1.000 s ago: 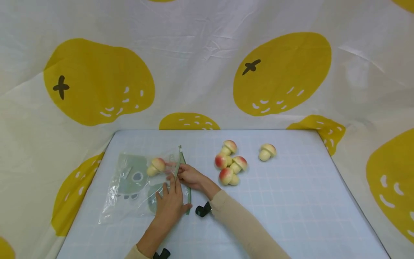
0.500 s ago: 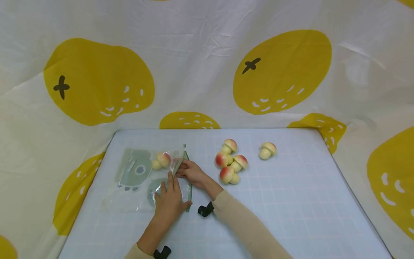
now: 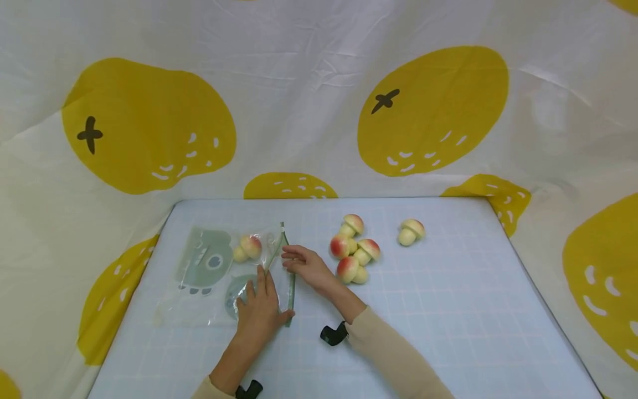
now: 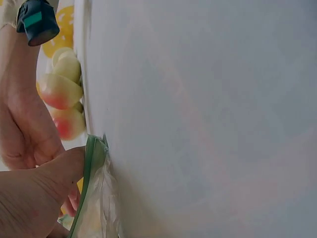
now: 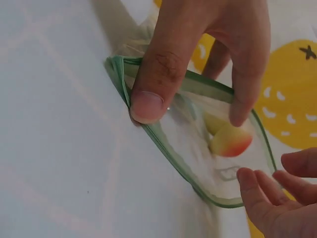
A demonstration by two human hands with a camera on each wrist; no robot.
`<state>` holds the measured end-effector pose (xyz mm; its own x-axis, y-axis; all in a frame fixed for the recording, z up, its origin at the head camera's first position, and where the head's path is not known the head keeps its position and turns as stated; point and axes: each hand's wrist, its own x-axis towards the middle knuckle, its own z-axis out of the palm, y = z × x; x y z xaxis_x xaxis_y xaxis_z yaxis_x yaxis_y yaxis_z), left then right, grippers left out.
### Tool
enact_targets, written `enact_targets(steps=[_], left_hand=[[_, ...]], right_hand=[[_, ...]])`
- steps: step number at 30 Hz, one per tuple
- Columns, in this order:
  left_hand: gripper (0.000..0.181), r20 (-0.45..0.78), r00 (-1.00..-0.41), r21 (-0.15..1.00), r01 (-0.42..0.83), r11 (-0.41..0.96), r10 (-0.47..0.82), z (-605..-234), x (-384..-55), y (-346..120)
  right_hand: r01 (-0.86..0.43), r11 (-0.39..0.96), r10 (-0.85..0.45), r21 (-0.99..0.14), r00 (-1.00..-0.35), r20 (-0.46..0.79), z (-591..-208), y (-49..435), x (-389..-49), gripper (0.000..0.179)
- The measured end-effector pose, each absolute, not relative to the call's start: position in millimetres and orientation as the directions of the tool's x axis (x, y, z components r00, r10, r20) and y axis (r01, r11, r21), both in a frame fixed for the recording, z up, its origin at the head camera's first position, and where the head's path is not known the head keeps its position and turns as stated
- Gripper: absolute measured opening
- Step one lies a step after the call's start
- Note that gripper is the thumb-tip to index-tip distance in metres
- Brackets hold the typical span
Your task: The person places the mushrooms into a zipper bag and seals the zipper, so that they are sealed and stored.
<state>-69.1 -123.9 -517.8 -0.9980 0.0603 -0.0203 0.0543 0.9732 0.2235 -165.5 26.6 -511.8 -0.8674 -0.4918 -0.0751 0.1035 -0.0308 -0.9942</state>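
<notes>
A clear zip bag (image 3: 199, 305) with green cartoon prints and a green-edged mouth lies on the left of the table. Inside it rests one toy mushroom (image 3: 247, 247), cream with a red-tinged cap, also seen through the gaping mouth in the right wrist view. My left hand (image 3: 259, 313) holds the bag's mouth apart, its thumb on the lower rim and its fingers at the upper rim. Just outside the mouth hovers my right hand (image 3: 311, 269), fingers loosely bent around nothing. In the right wrist view the right hand's fingers (image 5: 267, 198) show beside the rim.
Several toy mushrooms (image 3: 368, 252) lie clustered right of the right hand. One more mushroom (image 3: 411, 231) lies apart, farther right. A black wrist camera (image 3: 334, 333) sits at the right cuff. Behind the pale table (image 3: 473, 310) hangs a fruit-print cloth (image 3: 299, 111).
The right hand has drawn back to the right out of the bag's mouth. The mushroom in the bag has shifted and turned slightly. The left hand stays at the mouth.
</notes>
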Motion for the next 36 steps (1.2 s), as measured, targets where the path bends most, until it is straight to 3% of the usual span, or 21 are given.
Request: enact_targets(steps=[19, 36], left_hand=[[0.118, -0.045, -0.998, 0.260, 0.027, 0.965, 0.040, -518.7, -68.6, -124.1], [0.117, -0.023, -0.997, 0.288, 0.058, 0.956, 0.067, -521.3, -66.3, -128.1]], right_hand=[[-0.102, 0.075, -0.414, -0.992, -0.908, 0.062, -471.4, 81.6, -135.9, 0.039], [-0.229, 0.066, -0.279, -0.971, -0.939, 0.202, -461.5, 152.2, -133.0, 0.038]])
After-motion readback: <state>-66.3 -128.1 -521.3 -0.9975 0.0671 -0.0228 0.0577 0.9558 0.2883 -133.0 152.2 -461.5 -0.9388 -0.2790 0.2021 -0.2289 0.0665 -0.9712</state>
